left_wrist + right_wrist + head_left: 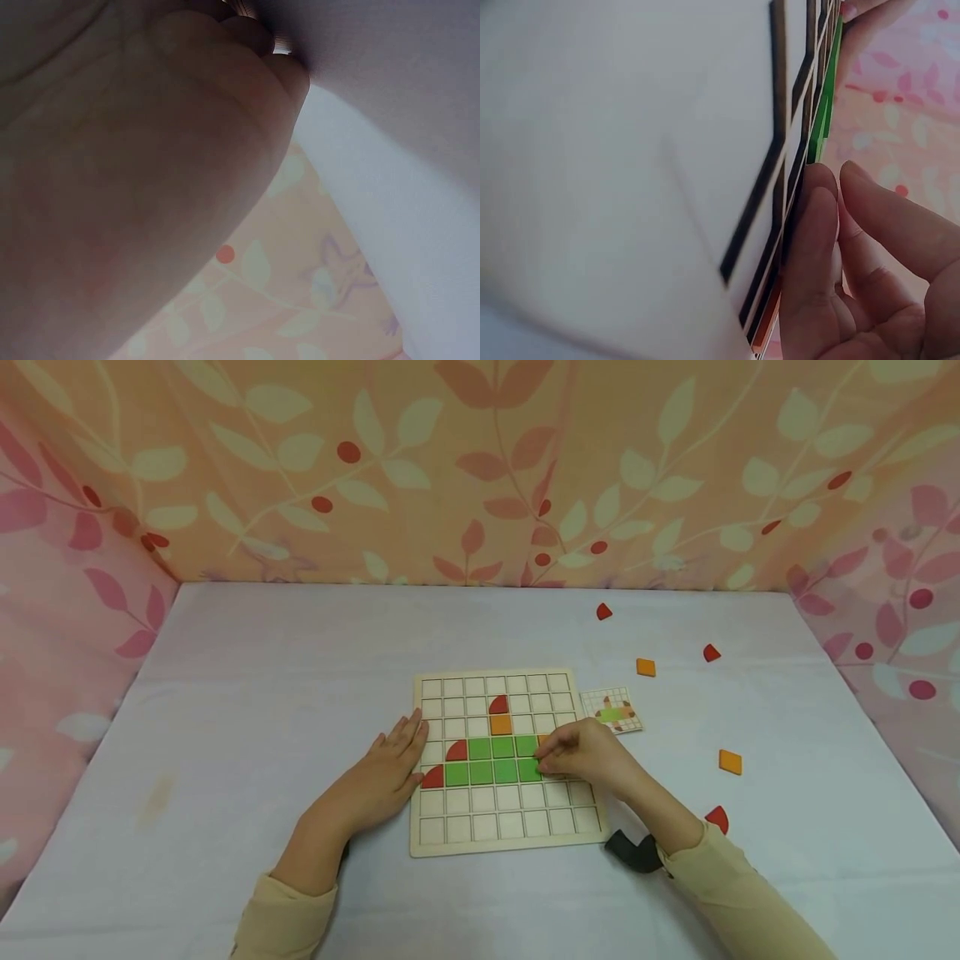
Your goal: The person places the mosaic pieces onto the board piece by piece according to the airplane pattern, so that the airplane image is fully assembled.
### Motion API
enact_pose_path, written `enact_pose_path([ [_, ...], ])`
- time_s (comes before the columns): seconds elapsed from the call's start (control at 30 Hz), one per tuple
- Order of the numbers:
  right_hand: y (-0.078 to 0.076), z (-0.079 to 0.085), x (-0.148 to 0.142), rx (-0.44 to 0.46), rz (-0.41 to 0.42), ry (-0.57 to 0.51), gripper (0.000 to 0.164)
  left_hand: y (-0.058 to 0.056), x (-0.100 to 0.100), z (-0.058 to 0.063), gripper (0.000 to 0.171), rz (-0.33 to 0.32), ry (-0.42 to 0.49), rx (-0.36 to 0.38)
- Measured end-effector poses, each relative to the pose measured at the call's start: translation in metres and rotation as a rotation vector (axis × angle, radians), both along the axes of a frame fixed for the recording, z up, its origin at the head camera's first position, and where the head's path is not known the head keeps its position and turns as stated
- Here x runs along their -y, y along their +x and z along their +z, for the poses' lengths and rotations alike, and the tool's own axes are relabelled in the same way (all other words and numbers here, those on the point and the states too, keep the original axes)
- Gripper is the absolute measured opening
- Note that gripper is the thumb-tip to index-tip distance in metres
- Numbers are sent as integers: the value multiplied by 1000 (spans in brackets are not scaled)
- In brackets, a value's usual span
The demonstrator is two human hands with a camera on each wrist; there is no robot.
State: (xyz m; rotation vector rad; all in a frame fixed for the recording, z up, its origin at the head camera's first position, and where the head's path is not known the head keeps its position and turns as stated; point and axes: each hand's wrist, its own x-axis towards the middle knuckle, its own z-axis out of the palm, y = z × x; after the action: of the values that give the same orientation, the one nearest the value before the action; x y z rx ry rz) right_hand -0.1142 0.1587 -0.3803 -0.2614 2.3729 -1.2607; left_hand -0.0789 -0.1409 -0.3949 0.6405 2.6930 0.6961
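A wooden grid board (501, 827) lies on the table. It bears green square tiles (481, 772) in two rows, red quarter-round tiles (456, 751) at the left and top, and an orange square tile (501, 724). My left hand (378, 785) lies flat with fingers extended along the board's left edge. At the right end of the green rows, the bent fingertips of my right hand (592, 756) touch the board, partly covering another orange tile (543, 739). In the right wrist view, thumb and fingers meet close by a green tile (823, 112); I cannot tell whether they pinch a piece.
A small pattern card (592, 700) sits against the board's right side. Loose orange tiles (730, 762) and red quarter-round tiles (711, 652) are scattered farther right. A black strap-like piece (633, 852) shows by my right wrist. Patterned cloth (480, 468) walls the table's back and sides.
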Motion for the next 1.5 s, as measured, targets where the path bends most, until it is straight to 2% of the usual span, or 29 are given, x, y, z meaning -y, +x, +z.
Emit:
enact_pose_path([
  [0.2, 1, 3, -7, 16, -17, -23, 14, 0, 0, 0, 61, 1, 2, -3],
  [0.47, 4, 9, -45, -15, -132, -115, 25, 0, 0, 1, 62, -1, 4, -3],
  [0.7, 9, 18, -80, -29, -235, -102, 35, 1, 0, 2, 61, 7, 5, 3],
  [0.9, 16, 18, -113, -64, -291, -60, 40, 2, -2, 3, 61, 7, 13, 14],
  [1.23, 28, 15, -164, -119, -368, -40, 24, 3, -1, 2, 61, 2, 8, 6],
  [1.5, 31, 10, -191, -104, -378, -132, 15, 2, -1, 2, 61, 12, 3, 11],
])
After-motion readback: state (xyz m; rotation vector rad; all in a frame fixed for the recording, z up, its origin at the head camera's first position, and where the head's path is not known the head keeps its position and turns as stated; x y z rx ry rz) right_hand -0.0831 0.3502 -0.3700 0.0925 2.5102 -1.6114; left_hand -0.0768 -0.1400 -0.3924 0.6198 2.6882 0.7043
